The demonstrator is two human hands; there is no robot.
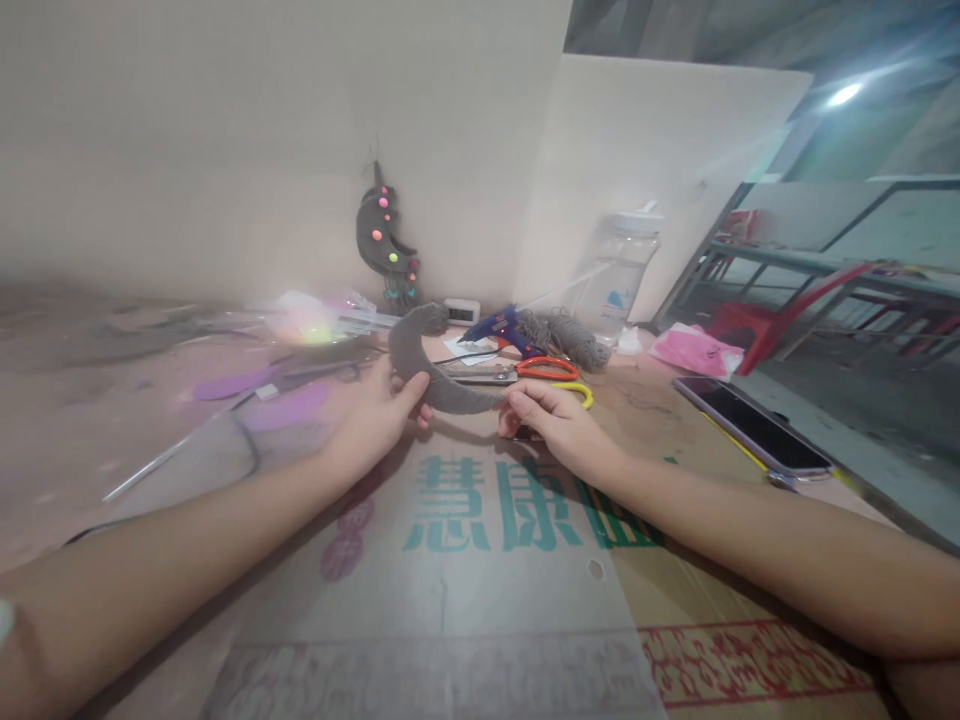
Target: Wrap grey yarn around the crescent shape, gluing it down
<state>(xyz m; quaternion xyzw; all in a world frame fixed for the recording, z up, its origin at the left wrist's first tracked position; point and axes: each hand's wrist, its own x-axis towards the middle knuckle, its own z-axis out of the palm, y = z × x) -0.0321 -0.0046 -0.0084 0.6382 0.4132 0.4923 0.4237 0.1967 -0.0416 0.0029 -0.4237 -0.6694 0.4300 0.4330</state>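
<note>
A grey yarn-wrapped crescent (431, 365) is held up over the flattened cardboard (487, 560) that covers the table. My left hand (379, 415) is closed on the crescent's lower left curve, thumb on top. My right hand (551, 420) pinches its right tip with curled fingers. A similar dark crescent with coloured beads (382, 240) leans against the back wall. Just beyond my hands lie a blue glue gun (502, 328), orange-handled scissors (544, 368), a yellow-handled tool (577, 392) and a bundle of grey yarn (566, 338).
A clear water bottle (619, 270) stands at the back right. A phone (754, 425) lies on the table's right edge beside a pink packet (694, 350). Purple cut shapes (247, 390) and blurred clutter lie at left. Metal frames and a red stool (750, 325) stand beyond.
</note>
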